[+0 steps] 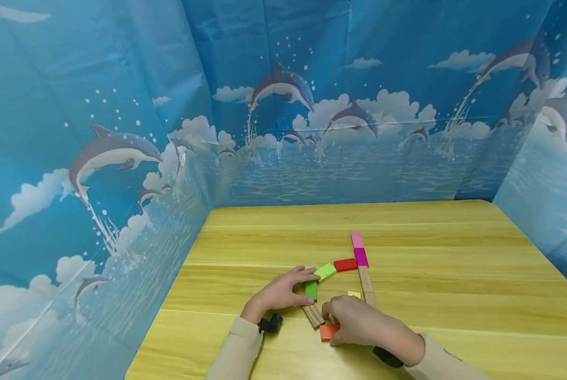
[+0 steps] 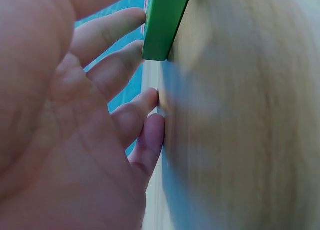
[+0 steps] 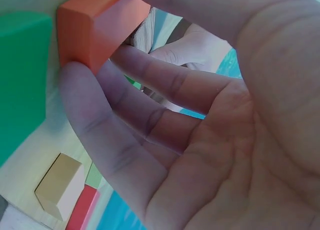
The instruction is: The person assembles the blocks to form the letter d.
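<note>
My right hand (image 1: 361, 319) pinches an orange block (image 1: 328, 332) between thumb and fingertips; the right wrist view shows the same orange block (image 3: 75, 32) at close range. My left hand (image 1: 283, 289) rests beside a green block (image 1: 311, 290), its extended fingers at the far end and its thumb near the close end. In the left wrist view the green block (image 2: 167, 24) stands at those fingertips. A lime block (image 1: 325, 272) and a red block (image 1: 345, 264) continue the curve. Plain wooden blocks (image 1: 313, 315) lie between the green and orange ones.
A straight row of plain wooden blocks (image 1: 366, 279), a magenta block (image 1: 361, 257) and a pink block (image 1: 357, 240) runs away from me. A yellow block (image 1: 353, 294) shows behind my right hand. Another green block (image 3: 22, 79) is close to it. A dolphin-print curtain (image 1: 283, 158) surrounds the table (image 1: 245, 227).
</note>
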`<act>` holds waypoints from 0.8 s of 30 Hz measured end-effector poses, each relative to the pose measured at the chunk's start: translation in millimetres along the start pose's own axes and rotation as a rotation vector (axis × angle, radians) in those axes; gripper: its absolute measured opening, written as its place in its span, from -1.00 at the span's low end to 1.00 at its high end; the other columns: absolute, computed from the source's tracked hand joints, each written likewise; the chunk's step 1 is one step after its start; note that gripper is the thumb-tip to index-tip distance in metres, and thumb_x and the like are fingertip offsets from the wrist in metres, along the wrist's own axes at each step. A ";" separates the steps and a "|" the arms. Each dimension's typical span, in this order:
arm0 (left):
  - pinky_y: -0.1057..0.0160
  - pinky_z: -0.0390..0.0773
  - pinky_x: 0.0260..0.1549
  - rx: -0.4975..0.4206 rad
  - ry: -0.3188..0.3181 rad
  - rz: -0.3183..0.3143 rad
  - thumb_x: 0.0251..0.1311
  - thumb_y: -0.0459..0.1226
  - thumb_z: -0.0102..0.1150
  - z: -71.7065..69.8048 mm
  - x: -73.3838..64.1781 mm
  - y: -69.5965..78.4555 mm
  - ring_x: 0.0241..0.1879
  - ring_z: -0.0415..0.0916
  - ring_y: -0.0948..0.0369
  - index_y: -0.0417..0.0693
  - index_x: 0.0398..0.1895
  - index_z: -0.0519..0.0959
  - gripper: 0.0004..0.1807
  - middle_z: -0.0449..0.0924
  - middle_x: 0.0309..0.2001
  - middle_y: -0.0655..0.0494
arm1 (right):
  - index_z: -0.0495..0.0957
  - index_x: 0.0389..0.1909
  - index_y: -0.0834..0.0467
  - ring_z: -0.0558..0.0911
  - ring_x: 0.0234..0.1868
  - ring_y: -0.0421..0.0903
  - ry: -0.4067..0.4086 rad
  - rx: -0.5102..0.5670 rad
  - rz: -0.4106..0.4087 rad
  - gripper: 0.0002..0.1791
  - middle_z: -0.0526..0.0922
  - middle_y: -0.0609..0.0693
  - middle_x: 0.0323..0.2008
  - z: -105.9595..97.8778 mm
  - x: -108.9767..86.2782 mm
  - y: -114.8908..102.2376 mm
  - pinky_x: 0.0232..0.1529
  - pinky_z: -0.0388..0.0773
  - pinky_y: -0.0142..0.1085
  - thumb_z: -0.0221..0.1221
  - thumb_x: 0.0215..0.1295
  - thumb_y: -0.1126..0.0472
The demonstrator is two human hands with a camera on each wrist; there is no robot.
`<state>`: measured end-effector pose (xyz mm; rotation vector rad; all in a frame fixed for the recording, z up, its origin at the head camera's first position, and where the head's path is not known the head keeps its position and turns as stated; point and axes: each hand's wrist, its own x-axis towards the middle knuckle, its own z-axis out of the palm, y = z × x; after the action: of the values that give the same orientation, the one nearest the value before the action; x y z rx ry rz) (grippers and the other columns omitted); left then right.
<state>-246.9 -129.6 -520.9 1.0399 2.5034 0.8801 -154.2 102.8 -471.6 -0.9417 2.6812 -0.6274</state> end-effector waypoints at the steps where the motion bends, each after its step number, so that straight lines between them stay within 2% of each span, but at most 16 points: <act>1: -0.25 0.24 0.31 -0.004 -0.002 -0.001 0.33 0.08 0.25 0.2 -0.1 0.0 0.57 -0.12 0.06 0.31 0.49 0.35 -0.33 0.07 0.55 0.37 | 0.66 -0.23 0.11 0.39 -0.50 -0.29 -0.001 0.003 0.000 -0.59 0.44 -0.28 -0.52 -0.3 -0.3 0.1 -0.50 0.41 -0.37 0.58 -0.06 0.06; 11: -0.26 0.25 0.31 0.010 -0.003 0.022 0.35 0.06 0.24 -1.0 0.1 -0.8 0.56 -0.11 0.02 0.28 0.50 0.34 -0.33 0.08 0.56 0.32 | 0.66 -0.01 0.08 0.49 -0.39 -0.29 0.027 0.051 0.032 -0.52 0.55 -0.17 -0.34 -16.9 -4.8 3.6 -0.40 0.50 -0.31 0.52 0.05 0.02; 19: -0.22 0.27 0.31 0.003 0.000 0.033 0.36 0.02 0.25 -1.5 -2.3 0.1 0.56 -0.11 -0.02 0.23 0.51 0.33 -0.32 0.09 0.56 0.28 | 0.66 0.05 0.06 0.62 -0.19 -0.12 0.088 0.041 -0.001 -0.50 0.62 -0.11 -0.17 -28.5 -13.9 17.1 -0.28 0.58 -0.24 0.51 0.07 0.05; 24: -0.25 0.23 0.32 -0.002 -0.001 0.033 0.36 0.04 0.24 -0.7 -1.6 0.7 0.56 -0.13 -0.03 0.23 0.51 0.33 -0.32 0.09 0.56 0.27 | 0.64 0.09 0.06 0.60 -0.20 -0.11 0.111 0.039 -0.020 -0.50 0.61 -0.10 -0.11 -35.0 -25.1 24.3 -0.25 0.58 -0.25 0.49 0.11 0.10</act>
<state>-245.8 -130.6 -519.9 1.0839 2.4907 0.8907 -160.2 147.0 -450.1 -0.9513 2.7486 -0.7544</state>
